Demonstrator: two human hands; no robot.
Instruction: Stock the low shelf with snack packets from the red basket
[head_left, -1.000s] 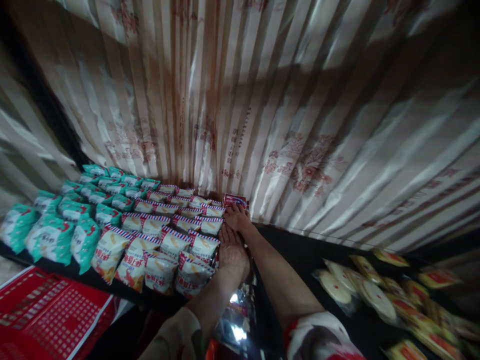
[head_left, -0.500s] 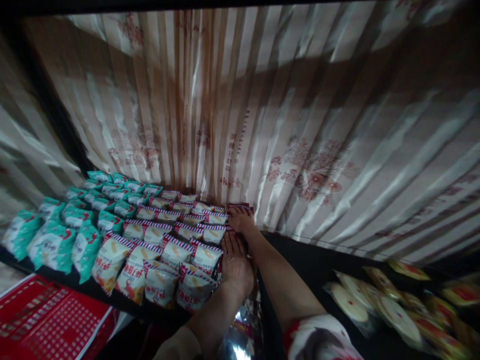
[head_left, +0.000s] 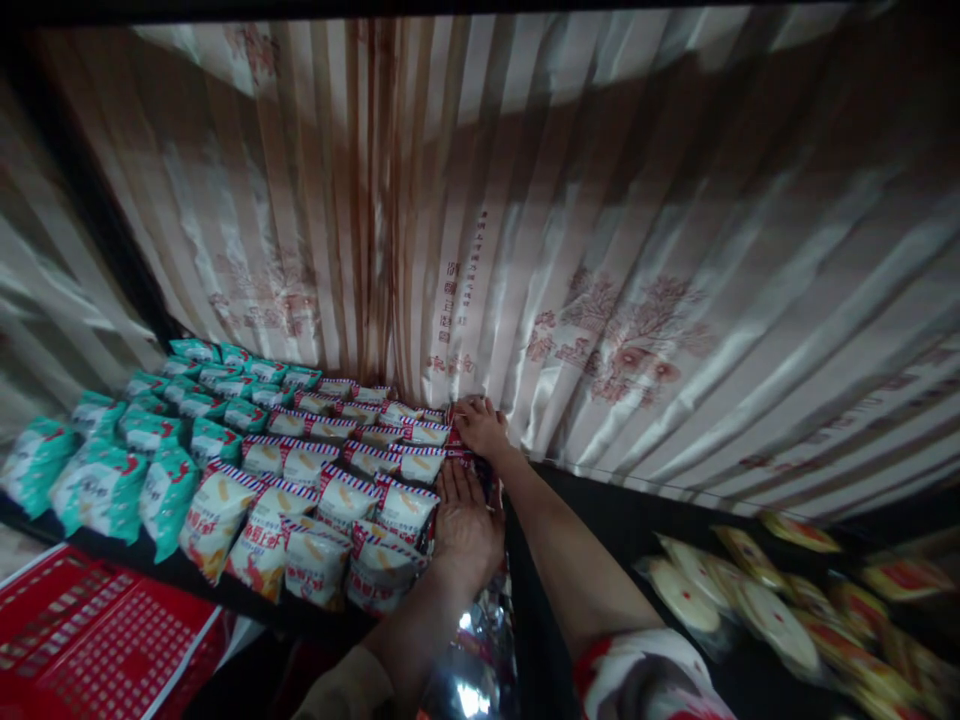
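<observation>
My left hand (head_left: 469, 530) lies flat, fingers stretched away from me, on a row of dark, shiny snack packets (head_left: 472, 640). Beyond it, at the curtain, my right hand (head_left: 481, 425) rests on the far end of the same row, its fingers spread over a dark red packet (head_left: 453, 440). Both palms cover much of these packets. Close along the left side of my hands stand several rows of white snack bags (head_left: 315, 565) with red lettering and striped top edges. Farther left are rows of teal snack bags (head_left: 109, 485).
A pleated, printed curtain (head_left: 600, 250) hangs behind the black shelf (head_left: 585, 510). At the right lie flat packs of round pale food (head_left: 780, 625) and yellow-red packets (head_left: 799, 530). A red plastic basket (head_left: 150, 620) stands below at the front left.
My right hand has shifted slightly toward the curtain, with its fingers spread wider. My left hand stays flat on the dark packets. The whole view has shifted a little.
</observation>
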